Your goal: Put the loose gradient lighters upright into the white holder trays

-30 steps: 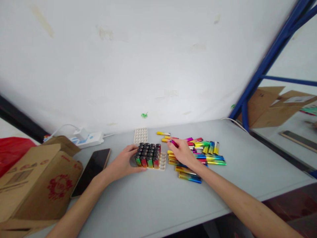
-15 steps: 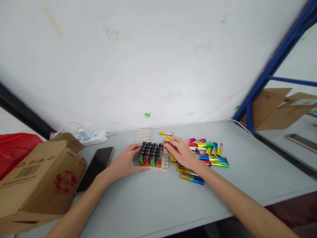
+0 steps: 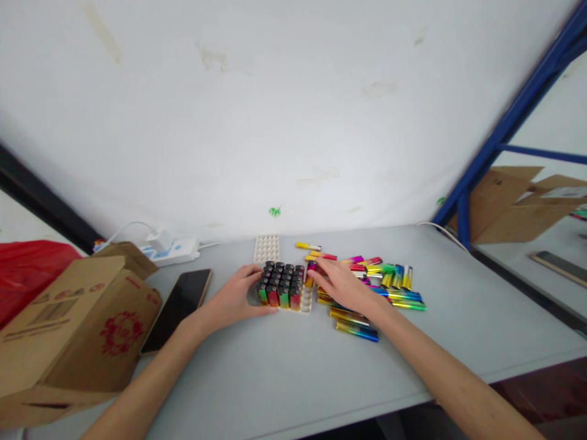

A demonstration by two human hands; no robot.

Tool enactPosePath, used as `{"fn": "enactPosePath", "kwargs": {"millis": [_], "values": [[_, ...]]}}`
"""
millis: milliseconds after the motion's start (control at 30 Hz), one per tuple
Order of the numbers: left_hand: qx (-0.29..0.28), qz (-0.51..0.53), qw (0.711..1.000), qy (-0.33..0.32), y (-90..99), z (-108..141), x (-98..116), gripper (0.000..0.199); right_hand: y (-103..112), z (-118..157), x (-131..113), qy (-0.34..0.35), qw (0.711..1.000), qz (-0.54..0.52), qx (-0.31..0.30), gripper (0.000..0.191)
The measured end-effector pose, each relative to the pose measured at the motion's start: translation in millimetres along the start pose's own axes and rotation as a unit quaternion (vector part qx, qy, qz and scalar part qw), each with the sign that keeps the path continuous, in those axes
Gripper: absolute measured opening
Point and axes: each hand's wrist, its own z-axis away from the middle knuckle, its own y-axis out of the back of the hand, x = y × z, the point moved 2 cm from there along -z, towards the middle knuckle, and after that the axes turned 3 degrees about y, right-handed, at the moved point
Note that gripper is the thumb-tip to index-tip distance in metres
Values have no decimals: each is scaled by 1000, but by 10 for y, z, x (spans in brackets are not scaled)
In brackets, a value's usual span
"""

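Black-topped lighters [image 3: 282,286] stand upright in rows in a white holder [image 3: 306,302], whose right edge shows bare round slots. My left hand [image 3: 236,294] is wrapped round the left side of this block, thumb at the front and fingers behind. Between the fingertips of my right hand [image 3: 337,281] is one lighter [image 3: 310,273] with a yellow and magenta body, upright at the back of the right-hand slots. Loose shiny lighters [image 3: 389,293] lie in a pile right of and beyond my right hand.
A second white holder [image 3: 266,249] lies behind the block. On the left are a phone [image 3: 177,311], a cardboard box [image 3: 82,324], a red bag [image 3: 32,275] and a power strip [image 3: 177,252]. A blue frame [image 3: 463,211] rises at the right, beside another box [image 3: 509,205].
The lighter in my right hand now stands upright at the right-hand slots, with its black top showing. My left hand keeps its place on the block.
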Motion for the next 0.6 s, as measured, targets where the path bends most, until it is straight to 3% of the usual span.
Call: {"fn": "enactPosePath", "kwargs": {"millis": [200, 367, 600], "values": [[7, 14, 1000, -6, -8, 2, -29, 66, -20, -6, 41, 55, 998, -1, 12, 22], [9, 25, 1000, -5, -16, 1, -56, 68, -92, -16, 88, 52, 998, -20, 0, 24], [-10, -15, 1000, -7, -16, -14, -22, 70, 263, 35, 222, 17, 999, -14, 28, 30]]}}
